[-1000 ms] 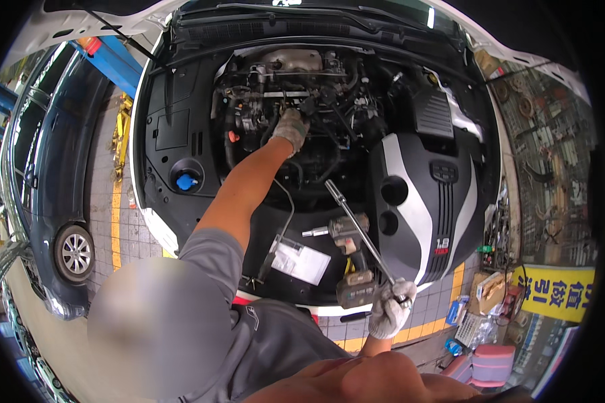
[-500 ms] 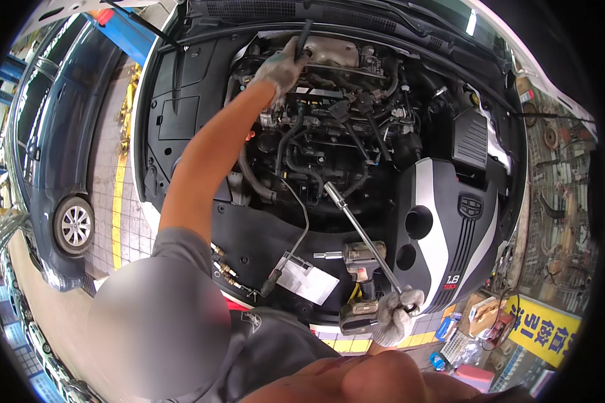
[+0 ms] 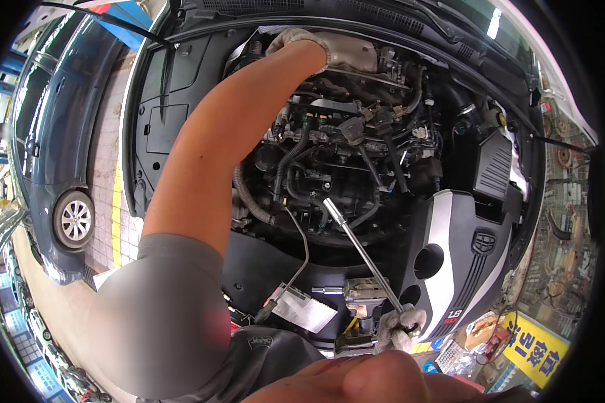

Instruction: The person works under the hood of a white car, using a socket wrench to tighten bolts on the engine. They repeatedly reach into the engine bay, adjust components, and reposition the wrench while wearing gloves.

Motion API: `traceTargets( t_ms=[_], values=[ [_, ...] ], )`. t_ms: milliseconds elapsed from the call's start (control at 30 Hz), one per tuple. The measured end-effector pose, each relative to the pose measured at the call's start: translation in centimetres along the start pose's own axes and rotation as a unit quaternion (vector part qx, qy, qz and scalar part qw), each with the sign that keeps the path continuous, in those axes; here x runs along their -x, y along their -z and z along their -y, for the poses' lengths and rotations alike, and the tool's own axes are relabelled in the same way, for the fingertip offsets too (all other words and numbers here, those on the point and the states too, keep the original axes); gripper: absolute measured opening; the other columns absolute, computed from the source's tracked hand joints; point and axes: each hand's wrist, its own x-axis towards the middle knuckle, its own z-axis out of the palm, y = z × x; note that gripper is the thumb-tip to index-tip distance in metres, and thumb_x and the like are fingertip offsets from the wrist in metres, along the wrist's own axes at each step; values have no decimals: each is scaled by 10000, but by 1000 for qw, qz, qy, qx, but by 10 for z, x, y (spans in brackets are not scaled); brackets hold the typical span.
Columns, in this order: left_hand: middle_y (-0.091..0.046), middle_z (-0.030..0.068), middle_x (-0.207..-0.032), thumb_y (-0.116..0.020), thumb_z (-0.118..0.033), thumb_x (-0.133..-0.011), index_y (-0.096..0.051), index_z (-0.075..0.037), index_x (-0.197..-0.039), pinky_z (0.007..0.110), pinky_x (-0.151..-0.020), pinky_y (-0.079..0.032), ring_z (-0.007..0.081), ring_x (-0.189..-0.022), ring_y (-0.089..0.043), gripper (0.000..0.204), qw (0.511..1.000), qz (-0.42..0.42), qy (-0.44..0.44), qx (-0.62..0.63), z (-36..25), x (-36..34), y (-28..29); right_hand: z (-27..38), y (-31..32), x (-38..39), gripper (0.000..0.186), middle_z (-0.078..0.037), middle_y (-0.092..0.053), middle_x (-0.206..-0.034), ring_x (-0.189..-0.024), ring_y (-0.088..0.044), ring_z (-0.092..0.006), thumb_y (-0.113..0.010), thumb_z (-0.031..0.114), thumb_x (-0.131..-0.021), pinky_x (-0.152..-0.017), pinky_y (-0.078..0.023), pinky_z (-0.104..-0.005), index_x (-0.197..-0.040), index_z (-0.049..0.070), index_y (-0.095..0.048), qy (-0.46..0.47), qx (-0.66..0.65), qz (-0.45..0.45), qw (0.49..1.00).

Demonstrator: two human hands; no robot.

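My left hand [image 3: 296,43], in a pale work glove, reaches to the back of the engine bay beside a metal heat shield [image 3: 353,55]. Its fingers are hidden, so what they hold cannot be seen. Low in the view, my gloved right hand [image 3: 401,328] is closed around the near end of a long chrome socket extension bar [image 3: 370,258]. The bar slants up and left, its socket end over the front of the engine [image 3: 302,168]. Partly behind that bar and hand lies a cordless impact wrench [image 3: 363,290].
A black and silver engine cover [image 3: 454,262] leans at the right of the bay. White paper [image 3: 306,310] and a black-handled tool with a thin bent shaft [image 3: 267,310] lie along the front edge. A dark car [image 3: 60,148] stands at left; a yellow sign [image 3: 534,346] is at lower right.
My left hand has rolled over and reached farther back; the dark bar-like thing at its fingers is now out of sight. My right hand keeps the extension bar. The view has shifted slightly.
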Motion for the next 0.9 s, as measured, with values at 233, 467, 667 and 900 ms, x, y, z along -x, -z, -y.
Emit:
traceTargets(
  t_ms=[233, 467, 667, 900],
  values=[
    [-693, 306, -1217, -596, 84, -884, -309, -115, -1599, 542, -790, -618, 414, -1061, -731, 796, 932, -28, 209, -295, 38, 55, 5, -11, 4, -16, 392, -80, -517, -896, -785, -577, -204, -858, -8, -720, -698, -495, -300, -950, 24, -542, -7, -25, 17, 1000],
    [-738, 155, -1063, -629, -205, -1020, -452, -156, -1540, 401, -808, -607, 295, -900, -715, 552, 971, -109, 131, -167, -8, 49, 19, -17, 6, -17, 404, -92, -519, -896, -765, -593, -214, -876, 3, -710, -684, -515, -305, -941, 19, -545, -3, -31, 8, 999],
    [-740, 147, -1058, -638, -207, -1009, -475, -154, -1508, 403, -803, -606, 291, -895, -714, 528, 975, -137, 113, -135, -6, 26, 7, -22, 14, -23, 402, -99, -523, -899, -749, -590, -211, -862, -2, -696, -656, -513, -308, -932, 16, -538, -15, -13, 14, 1000],
    [-743, 138, -1052, -647, -209, -996, -503, -153, -1470, 405, -797, -604, 286, -890, -714, 499, 980, -134, 85, -123, -15, 11, -7, -21, 13, -24, 393, -93, -510, -872, -725, -576, -207, -860, 1, -684, -654, -512, -307, -903, 19, -534, -16, 6, -1, 1000]
  ],
)
